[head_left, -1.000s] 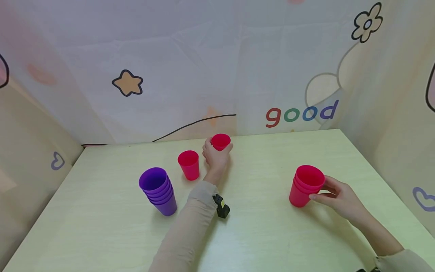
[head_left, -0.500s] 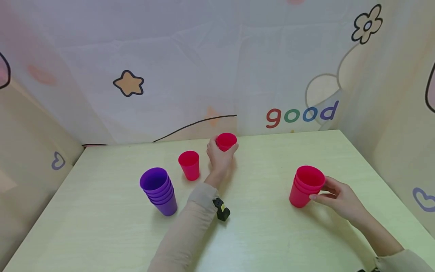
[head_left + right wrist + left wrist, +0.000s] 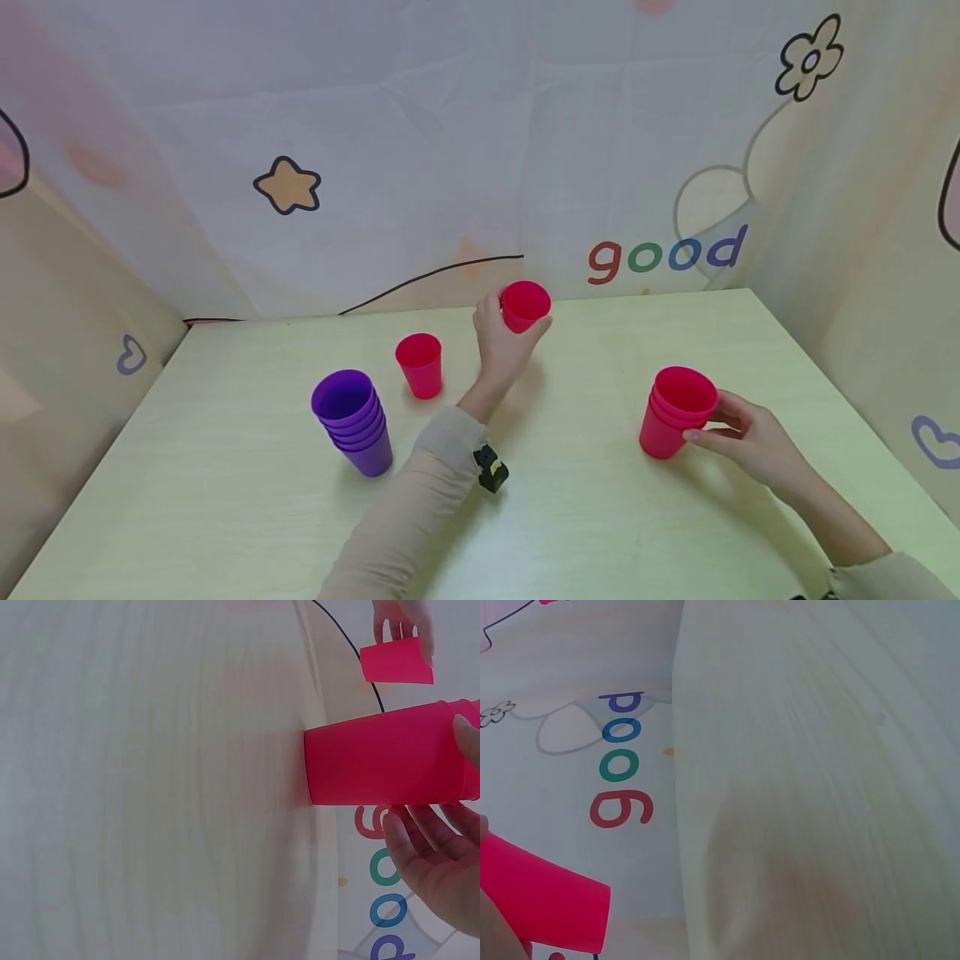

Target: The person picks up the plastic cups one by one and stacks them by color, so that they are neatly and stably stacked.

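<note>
Near the back edge of the table, my left hand [image 3: 506, 348] grips a red cup [image 3: 527, 307], mouth up. The right wrist view shows that cup held off the tabletop. To the right, my right hand [image 3: 757, 437] holds a small stack of nested red cups [image 3: 667, 429], thumb on the near side and fingers behind. The stack [image 3: 382, 761] stands upright on the table. Another red cup [image 3: 422, 368] stands alone left of my left forearm. Nearer and further left is a stack of several purple cups [image 3: 363, 433].
The pale table [image 3: 570, 500] meets a printed cloth backdrop [image 3: 420, 125] at its back edge. Cloth also hangs along both sides. A small black device [image 3: 491, 468] sits at my left sleeve cuff.
My left hand has carried its red cup to the right and slightly up. The right hand and its red stack have stayed in place.
</note>
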`<state>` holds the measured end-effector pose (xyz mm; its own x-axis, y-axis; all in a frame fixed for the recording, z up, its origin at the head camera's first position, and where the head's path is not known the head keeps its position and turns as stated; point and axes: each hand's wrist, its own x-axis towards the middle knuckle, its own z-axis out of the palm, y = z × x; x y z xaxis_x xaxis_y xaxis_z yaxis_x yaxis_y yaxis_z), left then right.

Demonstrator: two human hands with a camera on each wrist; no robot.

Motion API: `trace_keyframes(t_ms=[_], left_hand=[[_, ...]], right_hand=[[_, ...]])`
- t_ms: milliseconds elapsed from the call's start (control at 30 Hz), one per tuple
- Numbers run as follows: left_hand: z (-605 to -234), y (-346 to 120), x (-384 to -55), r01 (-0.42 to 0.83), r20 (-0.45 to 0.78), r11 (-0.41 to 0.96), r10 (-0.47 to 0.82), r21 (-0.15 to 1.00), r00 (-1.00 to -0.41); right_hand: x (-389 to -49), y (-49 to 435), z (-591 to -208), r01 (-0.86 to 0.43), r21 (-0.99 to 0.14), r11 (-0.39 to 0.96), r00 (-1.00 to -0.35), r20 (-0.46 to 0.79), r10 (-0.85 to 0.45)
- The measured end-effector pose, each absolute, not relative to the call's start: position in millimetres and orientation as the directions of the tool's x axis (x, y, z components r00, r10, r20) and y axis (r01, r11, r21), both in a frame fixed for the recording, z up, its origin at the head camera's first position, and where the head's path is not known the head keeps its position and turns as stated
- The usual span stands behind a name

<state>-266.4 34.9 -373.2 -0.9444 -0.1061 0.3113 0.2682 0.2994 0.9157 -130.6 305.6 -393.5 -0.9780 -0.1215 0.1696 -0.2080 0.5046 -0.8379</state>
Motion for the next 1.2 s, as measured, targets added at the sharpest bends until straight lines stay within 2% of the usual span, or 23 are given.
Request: trace_keyframes(t_ms=[233,833,1200], left_hand=[[-366.1,38.4,-259.0,0.346,0.384,0.319,-0.065,0.882,-0.921],[-344.4,52.5,-236.0,0.473,0.484,0.241,0.018,0.847,-0.875],[-329.8,62.3,-221.5,0.567,0.563,0.202,0.081,0.799,-0.822]], right_hand=[[-130.4,306.1,-393.6,-0.195,-0.834,0.516,-0.981,0.159,-0.114],[-130.8,306.4,-394.6,-0.206,-0.833,0.513,-0.978,0.168,-0.119],[-130.9,306.6,-394.2,-0.195,-0.832,0.520,-0.981,0.157,-0.116]])
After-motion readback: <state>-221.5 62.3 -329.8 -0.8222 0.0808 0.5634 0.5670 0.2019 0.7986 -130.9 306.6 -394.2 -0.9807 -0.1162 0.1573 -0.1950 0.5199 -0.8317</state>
